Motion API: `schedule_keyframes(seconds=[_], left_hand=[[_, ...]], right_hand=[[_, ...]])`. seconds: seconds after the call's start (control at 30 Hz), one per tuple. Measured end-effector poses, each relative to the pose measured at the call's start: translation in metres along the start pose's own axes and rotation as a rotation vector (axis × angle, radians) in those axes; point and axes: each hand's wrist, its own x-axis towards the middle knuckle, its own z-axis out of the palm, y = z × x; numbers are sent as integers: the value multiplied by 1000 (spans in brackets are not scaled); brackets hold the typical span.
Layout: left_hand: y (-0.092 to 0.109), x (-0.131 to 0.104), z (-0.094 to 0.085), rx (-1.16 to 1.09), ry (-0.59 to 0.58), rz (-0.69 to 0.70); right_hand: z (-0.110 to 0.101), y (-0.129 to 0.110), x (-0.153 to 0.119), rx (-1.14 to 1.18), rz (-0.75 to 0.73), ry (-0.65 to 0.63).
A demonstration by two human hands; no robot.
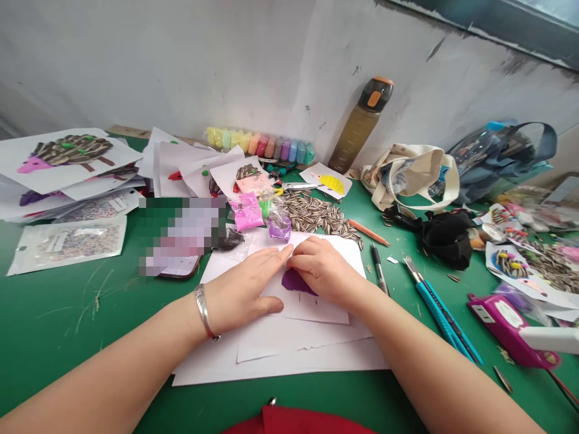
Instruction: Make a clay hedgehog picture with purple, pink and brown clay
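Sheets of white paper (pixel 312 355) lie stacked on the green table in front of me. On the top sheet is a flat patch of purple modelling clay (pixel 297 283), with short pencil lines under its lower edge. My right hand (pixel 323 268) is bent over this clay, its fingers curled together and pressed to it, covering part of it. My left hand (pixel 253 280) lies on the paper at the left of the clay, fingers stretched out and thumb apart, holding nothing. Just beyond the hands are a purple clay packet (pixel 279 228) and a pink clay packet (pixel 246 211).
Sunflower seeds (pixel 316 212) are heaped behind the paper. To the right lie an orange pencil (pixel 370 232), a pen (pixel 380 268), blue cutters (pixel 446 319) and a magenta device (pixel 511 328). A phone (pixel 181 265) and seed pictures (pixel 67 154) are leftward; a bottle (pixel 359 129) stands behind.
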Motion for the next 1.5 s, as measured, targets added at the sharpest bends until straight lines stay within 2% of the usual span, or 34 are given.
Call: schedule_keyframes(seconds=[0.63,0.97,1.37,1.5], left_hand=[[-3,0,1,-20,11,16],[4,3,-3,-49,13,41],[-1,1,0,22,-25,-47],[0,1,0,30,-21,-35]], right_hand=[[-3,-9,1,12,-6,-3],[-1,-13,1,10,0,-8],[-4,-2,1,-36,38,61],[-3,-5,0,-62,36,11]])
